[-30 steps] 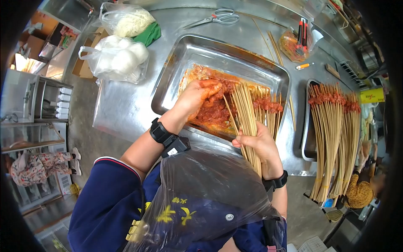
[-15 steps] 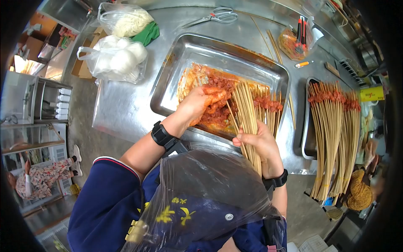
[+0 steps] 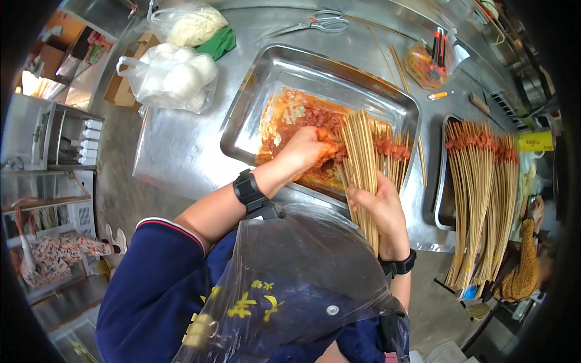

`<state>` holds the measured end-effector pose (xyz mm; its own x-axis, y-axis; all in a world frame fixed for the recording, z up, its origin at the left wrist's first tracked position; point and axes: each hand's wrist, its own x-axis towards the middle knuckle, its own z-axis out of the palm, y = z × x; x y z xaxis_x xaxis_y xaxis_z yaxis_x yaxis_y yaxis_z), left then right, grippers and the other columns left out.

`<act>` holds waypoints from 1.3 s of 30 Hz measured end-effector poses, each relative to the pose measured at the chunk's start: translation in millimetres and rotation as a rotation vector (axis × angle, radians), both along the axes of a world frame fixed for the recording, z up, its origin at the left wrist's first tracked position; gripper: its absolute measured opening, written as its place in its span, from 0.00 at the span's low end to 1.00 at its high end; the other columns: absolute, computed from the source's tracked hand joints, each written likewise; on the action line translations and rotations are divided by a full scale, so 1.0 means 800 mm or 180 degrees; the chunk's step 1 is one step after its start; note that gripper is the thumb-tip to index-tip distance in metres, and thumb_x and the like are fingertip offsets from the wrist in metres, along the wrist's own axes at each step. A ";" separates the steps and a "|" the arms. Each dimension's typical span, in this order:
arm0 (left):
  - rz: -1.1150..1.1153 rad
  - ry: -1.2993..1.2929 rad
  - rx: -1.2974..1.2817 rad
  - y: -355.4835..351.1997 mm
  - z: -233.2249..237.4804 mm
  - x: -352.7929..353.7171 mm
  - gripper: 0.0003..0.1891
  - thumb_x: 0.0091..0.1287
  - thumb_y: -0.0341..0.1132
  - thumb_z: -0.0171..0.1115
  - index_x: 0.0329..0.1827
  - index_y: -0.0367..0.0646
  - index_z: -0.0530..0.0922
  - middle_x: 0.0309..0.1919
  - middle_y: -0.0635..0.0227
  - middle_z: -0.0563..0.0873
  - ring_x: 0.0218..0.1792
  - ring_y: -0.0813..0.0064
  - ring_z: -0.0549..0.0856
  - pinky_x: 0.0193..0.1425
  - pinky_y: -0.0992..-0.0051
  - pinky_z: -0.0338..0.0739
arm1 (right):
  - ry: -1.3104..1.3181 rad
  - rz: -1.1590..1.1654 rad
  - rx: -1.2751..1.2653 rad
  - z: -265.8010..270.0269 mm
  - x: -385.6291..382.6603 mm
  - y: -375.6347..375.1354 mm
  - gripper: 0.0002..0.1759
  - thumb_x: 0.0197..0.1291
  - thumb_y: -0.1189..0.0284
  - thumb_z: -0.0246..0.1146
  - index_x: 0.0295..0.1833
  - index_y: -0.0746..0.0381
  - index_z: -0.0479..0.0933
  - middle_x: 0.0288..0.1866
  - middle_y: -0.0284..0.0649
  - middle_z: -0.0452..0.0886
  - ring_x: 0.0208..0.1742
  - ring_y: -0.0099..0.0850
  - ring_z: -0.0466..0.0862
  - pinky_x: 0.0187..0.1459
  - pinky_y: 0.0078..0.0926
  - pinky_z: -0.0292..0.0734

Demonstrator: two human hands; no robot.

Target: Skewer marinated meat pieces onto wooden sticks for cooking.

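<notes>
My right hand [image 3: 381, 209] is wrapped round a thick bundle of bamboo skewers [image 3: 362, 151], their upper ends leaning over the metal tray [image 3: 254, 72]. My left hand [image 3: 307, 150], its fingers smeared with red sauce, is closed in a pinch on marinated meat at the left side of the bundle; the fingertips are partly hidden. Chopped red meat [image 3: 318, 118] in sauce is spread over the tray's bottom. Right of the bundle, several finished meat skewers [image 3: 396, 151] lie in the tray with meat near their tips.
A second tray [image 3: 445, 212] on the right holds many loaded skewers [image 3: 481, 193]. Scissors [image 3: 327, 23], loose skewers [image 3: 399, 66], an orange cutter [image 3: 440, 95] and a bag with red-handled tools [image 3: 433, 63] lie behind. Bags of white food [image 3: 175, 75] sit at left. Other people stand at both sides.
My left hand has moved right, up against the skewer bundle, and its fingers have closed in more. My right hand keeps its hold on the bundle, which is slightly more upright.
</notes>
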<state>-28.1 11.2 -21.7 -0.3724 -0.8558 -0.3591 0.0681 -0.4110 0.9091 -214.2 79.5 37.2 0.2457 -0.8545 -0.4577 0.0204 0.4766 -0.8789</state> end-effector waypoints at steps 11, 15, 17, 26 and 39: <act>0.0030 -0.2198 -0.0912 -0.021 0.016 0.098 0.11 0.62 0.31 0.59 0.45 0.36 0.78 0.35 0.68 0.83 0.38 0.80 0.79 0.43 0.79 0.73 | -0.0738 -0.0431 0.0536 -0.001 -0.004 -0.006 0.13 0.53 0.80 0.55 0.46 0.72 0.71 0.40 0.46 0.79 0.44 0.34 0.83 0.45 0.25 0.80; -0.0451 -0.2779 -0.1607 -0.003 0.012 0.092 0.15 0.56 0.26 0.60 0.47 0.37 0.77 0.36 0.56 0.83 0.40 0.65 0.82 0.46 0.73 0.74 | -0.0725 -0.0325 0.0516 -0.015 -0.008 -0.006 0.14 0.52 0.79 0.55 0.46 0.72 0.71 0.39 0.44 0.79 0.43 0.32 0.83 0.45 0.24 0.80; -0.0546 -0.3115 -0.2207 0.004 0.005 0.081 0.15 0.49 0.24 0.58 0.42 0.35 0.77 0.35 0.48 0.81 0.41 0.51 0.80 0.46 0.65 0.74 | -0.0677 -0.0307 0.0503 -0.014 -0.006 -0.006 0.15 0.52 0.79 0.56 0.46 0.72 0.70 0.39 0.43 0.78 0.42 0.31 0.83 0.45 0.24 0.80; -0.0417 -0.3204 -0.2244 0.001 0.020 0.072 0.08 0.57 0.28 0.57 0.36 0.32 0.78 0.30 0.51 0.81 0.34 0.55 0.81 0.40 0.65 0.75 | -0.0495 -0.0253 0.0418 -0.015 -0.006 -0.008 0.14 0.50 0.79 0.57 0.45 0.70 0.71 0.35 0.40 0.78 0.34 0.26 0.82 0.40 0.21 0.79; 0.0541 0.0666 0.0780 -0.015 0.014 0.038 0.12 0.69 0.39 0.52 0.43 0.39 0.78 0.30 0.70 0.81 0.25 0.83 0.78 0.29 0.85 0.74 | -0.0293 0.0015 0.0434 -0.013 -0.002 -0.013 0.14 0.45 0.82 0.61 0.41 0.69 0.71 0.31 0.38 0.77 0.28 0.26 0.81 0.32 0.21 0.79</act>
